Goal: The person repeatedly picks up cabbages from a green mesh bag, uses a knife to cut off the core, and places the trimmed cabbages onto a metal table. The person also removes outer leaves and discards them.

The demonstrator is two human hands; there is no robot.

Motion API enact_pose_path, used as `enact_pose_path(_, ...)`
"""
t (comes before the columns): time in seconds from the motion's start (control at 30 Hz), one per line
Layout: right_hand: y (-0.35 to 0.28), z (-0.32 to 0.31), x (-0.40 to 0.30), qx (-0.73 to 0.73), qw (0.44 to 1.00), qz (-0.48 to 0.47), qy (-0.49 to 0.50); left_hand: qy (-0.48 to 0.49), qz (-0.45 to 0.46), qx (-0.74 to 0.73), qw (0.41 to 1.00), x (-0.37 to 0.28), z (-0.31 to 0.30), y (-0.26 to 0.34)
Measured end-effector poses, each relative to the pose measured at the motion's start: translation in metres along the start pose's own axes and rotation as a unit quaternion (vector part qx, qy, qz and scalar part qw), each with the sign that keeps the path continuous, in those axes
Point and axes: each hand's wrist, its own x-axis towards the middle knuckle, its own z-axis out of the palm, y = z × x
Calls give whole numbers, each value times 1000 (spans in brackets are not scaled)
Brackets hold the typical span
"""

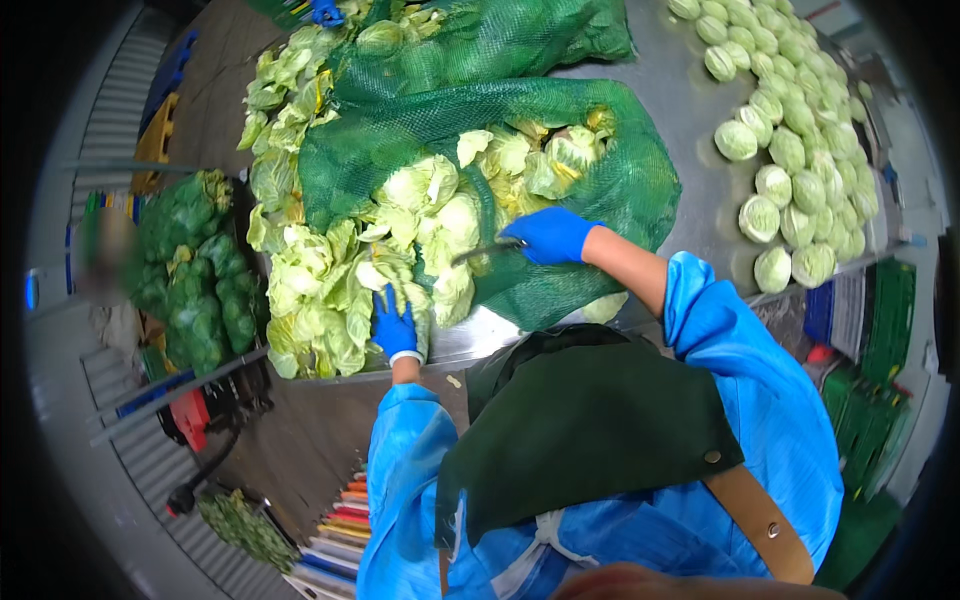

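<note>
My right hand (553, 235), in a blue glove, grips a knife (484, 252) whose dark curved blade points left over the cabbage leaves. Beneath it spreads a green mesh sack (637, 172), its side open on pale cabbages and loose leaves (431, 187). My left hand (394, 326), also gloved in blue, lies with fingers apart against the leaves at the table's near edge. A pile of loose outer leaves (311, 300) is just left of it. Whether a cabbage is under the left palm is hard to tell.
The steel table (660, 90) carries many trimmed cabbages (810, 165) on the right and another filled mesh sack (487, 45) at the back. Someone's blue-gloved hand (327, 13) shows at the far left. Full green sacks (199, 285) stand beyond the left edge; green crates (889, 322) stand right.
</note>
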Motion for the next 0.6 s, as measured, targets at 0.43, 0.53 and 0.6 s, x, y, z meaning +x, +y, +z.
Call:
enact_pose_path(0.43, 22, 33, -187, 79, 908, 378, 165, -149, 62, 108, 981, 133, -75, -106)
enact_pose_path(0.53, 19, 36, -157, 57, 879, 300, 367, -21, 102, -204, 973, 128, -132, 4)
enact_pose_path(0.6, 25, 36, -133, 50, 884, 235, 401, -85, 148, -547, 819, 123, -117, 86)
